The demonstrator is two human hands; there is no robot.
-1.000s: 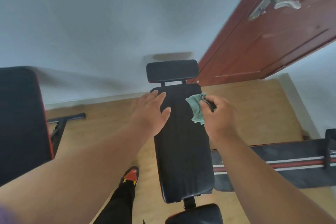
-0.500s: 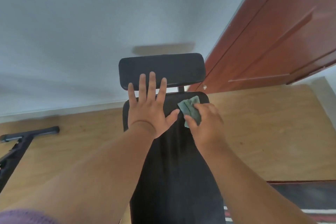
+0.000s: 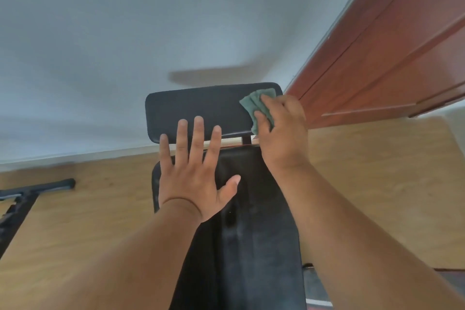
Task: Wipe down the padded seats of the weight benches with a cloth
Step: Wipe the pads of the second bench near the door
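2 hands at work on 1 black weight bench. Left hand (image 3: 195, 171) lies flat w/ fingers spread on the long back pad (image 3: 251, 229), prob. to steady it & brace the lean. Right hand (image 3: 283, 131) holds a bunched green cloth (image 3: 256, 106) under curled fingers, pressing it onto the right end of the headrest pad (image 3: 201, 108), likely starting a stroke across. Back pad's long axis runs away from the person toward the wall; headrest pad lies crosswise at its far end, near a red-brown door (image 3: 402, 58). Wood floor (image 3: 377, 184) beneath.
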